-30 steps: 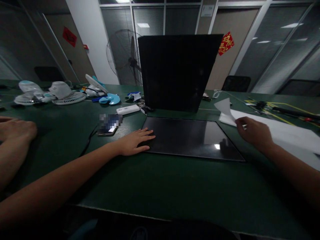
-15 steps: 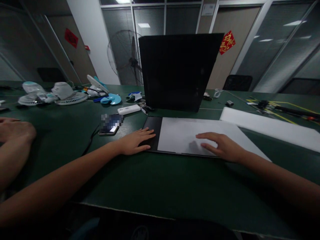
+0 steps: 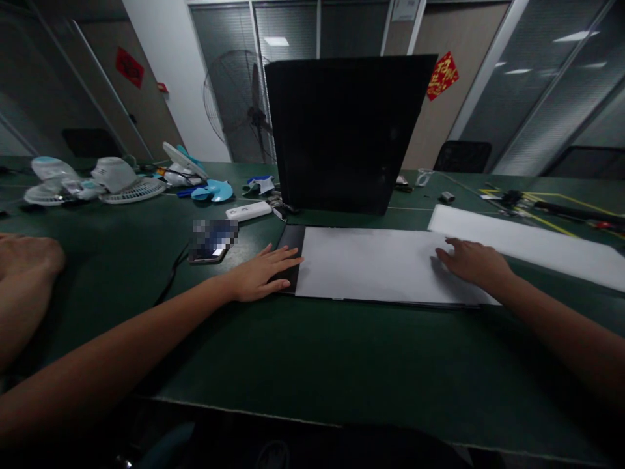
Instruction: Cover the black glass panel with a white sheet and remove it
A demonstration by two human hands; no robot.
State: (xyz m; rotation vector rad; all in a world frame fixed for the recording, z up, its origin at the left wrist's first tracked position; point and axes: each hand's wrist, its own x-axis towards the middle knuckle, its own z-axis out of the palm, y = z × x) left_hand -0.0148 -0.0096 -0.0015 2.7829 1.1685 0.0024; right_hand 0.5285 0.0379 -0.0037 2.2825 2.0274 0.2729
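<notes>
My left hand point(image 3: 261, 273) lies flat with fingers spread on the left strip of a thin black panel point(image 3: 291, 242), its fingertips at the edge of a white sheet point(image 3: 366, 264). The sheet covers most of the panel, and its right end reaches under my right hand point(image 3: 473, 262). That hand is over the sheet's right part, thumb and fingers apart and slightly bent, holding nothing. Whether its fingertips touch the sheet I cannot tell. Behind the panel a large black board point(image 3: 349, 137) stands upright.
Left of the panel are a phone point(image 3: 209, 242) and a white oblong device point(image 3: 249, 211). Small fan parts point(image 3: 114, 179) lie farther left. Another person's hand point(image 3: 32, 257) rests at the left edge. A second white sheet point(image 3: 527, 244) is at right, near yellow strips point(image 3: 551, 225).
My right hand has moved right across the white sheet. The sheet sits a little farther left and straighter over the panel. My left hand has stayed nearly in place.
</notes>
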